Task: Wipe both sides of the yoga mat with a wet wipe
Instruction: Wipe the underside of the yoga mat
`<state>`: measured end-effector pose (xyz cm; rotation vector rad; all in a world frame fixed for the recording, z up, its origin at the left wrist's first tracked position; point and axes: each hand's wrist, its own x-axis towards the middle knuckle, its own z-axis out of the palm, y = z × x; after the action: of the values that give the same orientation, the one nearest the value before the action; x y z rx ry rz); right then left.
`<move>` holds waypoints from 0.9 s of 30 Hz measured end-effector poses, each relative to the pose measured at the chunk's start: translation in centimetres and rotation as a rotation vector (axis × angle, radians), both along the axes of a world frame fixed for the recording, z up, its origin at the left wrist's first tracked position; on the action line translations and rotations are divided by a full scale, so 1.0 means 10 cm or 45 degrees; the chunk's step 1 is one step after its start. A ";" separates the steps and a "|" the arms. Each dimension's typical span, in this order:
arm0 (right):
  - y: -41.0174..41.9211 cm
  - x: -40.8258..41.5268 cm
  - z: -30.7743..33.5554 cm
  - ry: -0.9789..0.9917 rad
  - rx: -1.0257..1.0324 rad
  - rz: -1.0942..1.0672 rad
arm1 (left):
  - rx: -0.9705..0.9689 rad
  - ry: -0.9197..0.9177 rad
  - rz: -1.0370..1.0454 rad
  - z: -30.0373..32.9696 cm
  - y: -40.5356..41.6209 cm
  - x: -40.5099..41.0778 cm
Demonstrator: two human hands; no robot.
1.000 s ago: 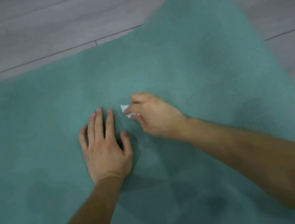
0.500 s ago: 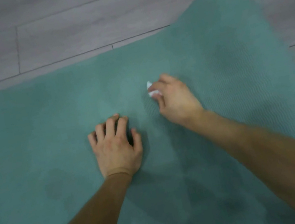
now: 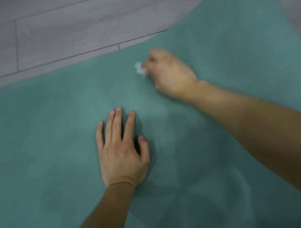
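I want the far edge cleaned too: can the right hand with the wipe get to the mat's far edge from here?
Probably yes: the right hand holding the wet wipe is near the yoga mat's far edge, with only bare mat between.

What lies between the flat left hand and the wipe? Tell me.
Only bare yoga mat, in the head view: nothing sits between the left hand and the wet wipe in the right hand.

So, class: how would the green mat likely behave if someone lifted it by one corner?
The mat probably flops: its far edge already curves unevenly on the floor. Its ribbed surface likely grips, not slips.
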<state>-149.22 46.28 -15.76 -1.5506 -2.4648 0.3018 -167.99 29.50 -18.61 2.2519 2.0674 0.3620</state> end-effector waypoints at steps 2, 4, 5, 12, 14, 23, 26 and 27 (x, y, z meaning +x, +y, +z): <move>0.36 0.19 0.11 0.004 0.023 -0.601 | -0.003 -0.012 0.005 -0.02 0.00 0.00; 0.29 -0.15 0.14 0.027 0.008 -0.670 | -0.010 -0.009 0.008 -0.03 0.01 -0.01; 0.13 -0.43 0.15 0.013 -0.034 -0.394 | -0.012 -0.004 0.007 -0.02 0.00 -0.01; 0.60 0.12 0.09 -0.072 0.048 -0.678 | 0.004 -0.005 0.020 -0.01 0.00 -0.01; 0.51 -0.09 0.09 -0.073 0.065 -0.785 | -0.001 -0.004 0.018 -0.01 0.00 0.00; 0.60 -0.01 0.04 0.001 0.045 -0.825 | 0.026 -0.004 0.027 -0.01 0.00 0.00; 0.33 -0.48 0.04 0.089 0.003 -0.450 | 0.028 -0.002 0.022 -0.02 0.00 -0.01; 0.21 -0.62 0.02 0.107 -0.047 -0.231 | 0.027 0.001 0.025 -0.02 0.00 -0.01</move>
<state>-155.45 48.34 -15.55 -1.7254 -2.2485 0.3746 -168.09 29.46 -18.79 2.2457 2.0971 0.3857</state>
